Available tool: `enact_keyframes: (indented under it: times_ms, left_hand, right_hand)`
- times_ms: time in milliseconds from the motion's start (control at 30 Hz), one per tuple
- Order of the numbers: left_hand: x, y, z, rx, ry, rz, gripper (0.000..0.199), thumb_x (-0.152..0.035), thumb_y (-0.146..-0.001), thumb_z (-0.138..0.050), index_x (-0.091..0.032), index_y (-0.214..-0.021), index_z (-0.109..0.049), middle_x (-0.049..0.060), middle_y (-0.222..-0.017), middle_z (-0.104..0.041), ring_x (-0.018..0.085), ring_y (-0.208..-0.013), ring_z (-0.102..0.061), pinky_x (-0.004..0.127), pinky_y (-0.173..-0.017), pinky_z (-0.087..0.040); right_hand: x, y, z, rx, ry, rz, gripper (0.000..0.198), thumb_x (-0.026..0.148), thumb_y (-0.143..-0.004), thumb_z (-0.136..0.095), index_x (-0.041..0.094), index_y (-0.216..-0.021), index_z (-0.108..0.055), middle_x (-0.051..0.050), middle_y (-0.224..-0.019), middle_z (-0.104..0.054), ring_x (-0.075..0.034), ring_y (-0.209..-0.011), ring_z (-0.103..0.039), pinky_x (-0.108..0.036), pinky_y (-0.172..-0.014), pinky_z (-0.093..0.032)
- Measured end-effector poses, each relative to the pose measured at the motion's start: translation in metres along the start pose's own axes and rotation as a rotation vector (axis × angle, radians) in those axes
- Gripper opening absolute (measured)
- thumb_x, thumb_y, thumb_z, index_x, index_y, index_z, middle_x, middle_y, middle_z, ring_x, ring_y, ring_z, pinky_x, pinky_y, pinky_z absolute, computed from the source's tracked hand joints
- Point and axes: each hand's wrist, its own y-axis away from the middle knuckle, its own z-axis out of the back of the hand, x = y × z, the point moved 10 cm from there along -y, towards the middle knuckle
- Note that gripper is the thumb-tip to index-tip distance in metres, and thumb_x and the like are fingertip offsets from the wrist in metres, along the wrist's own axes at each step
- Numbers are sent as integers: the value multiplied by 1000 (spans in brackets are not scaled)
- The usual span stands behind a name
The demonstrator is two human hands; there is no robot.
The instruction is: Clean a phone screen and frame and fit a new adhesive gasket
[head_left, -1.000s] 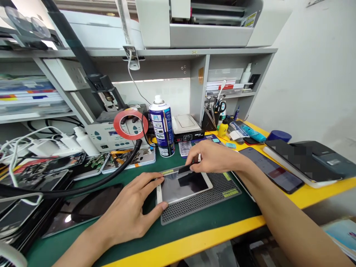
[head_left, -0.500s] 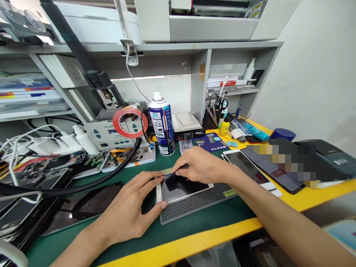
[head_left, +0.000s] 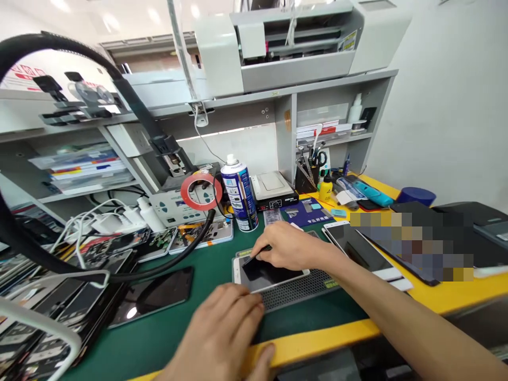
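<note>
A white-framed phone or small tablet [head_left: 268, 276] with a dark screen lies on a grey perforated mat [head_left: 289, 297]. My right hand [head_left: 281, 244] is over its far side, fingers pinched on a slim black tool [head_left: 249, 260] whose tip is at the screen near the left end. The tool's exact kind is too small to make out. My left hand [head_left: 222, 330] is nearer to me, off the device, at the bench's yellow front edge. Its fingers are extended and the thumb stands apart, with nothing visible in it.
A spray can [head_left: 240, 194] and a red tape roll [head_left: 201, 190] stand behind the mat. On the left are a dark phone [head_left: 154, 296], a black hose [head_left: 166, 267] and stacked screens [head_left: 91, 296]. A white phone [head_left: 359, 244] lies to the right, near a yellow bottle [head_left: 325, 189].
My left hand has come away from the device's left end and moved toward me. My right hand still pinches the black tool over the screen. The camera view has tilted up.
</note>
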Motion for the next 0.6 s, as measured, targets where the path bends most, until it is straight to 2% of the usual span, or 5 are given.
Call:
enact_keyframes:
  times_ms: [67,100,233,600]
  left_hand:
    - [-23,-7,-14,5,-114,19,52,-54,-89,-60,-11,-117,-71,12,-117,-76,31,-105,-70,43,-90,-57]
    - [-27,-10,-21,5,-157,72,59,-59,-89,-56,-10,-119,-71,13,-121,-75,32,-106,-70,45,-89,-57]
    - [-31,-16,-38,-41,-280,222,63,-60,-93,-49,-7,-117,-73,14,-120,-75,33,-104,-72,45,-85,-57]
    - [-29,-11,-51,11,-228,328,70,-61,-93,-42,-4,-123,-72,18,-128,-70,40,-112,-68,52,-92,-56]
  right_hand:
    - [0,1,0,1,-2,0,30,12,-82,-61,23,-100,-83,-4,-95,-82,-20,-82,-74,-25,-69,-46]
    - [1,1,0,3,-3,-2,30,12,-82,-61,23,-99,-83,-4,-95,-82,-20,-81,-74,-25,-69,-47]
    - [2,2,0,14,2,-4,26,15,-84,-62,23,-97,-84,-2,-91,-82,-19,-79,-73,-23,-68,-47]
    - [7,-6,-8,-49,21,-14,27,16,-86,-62,25,-100,-83,-4,-95,-81,-23,-88,-71,-30,-77,-48]
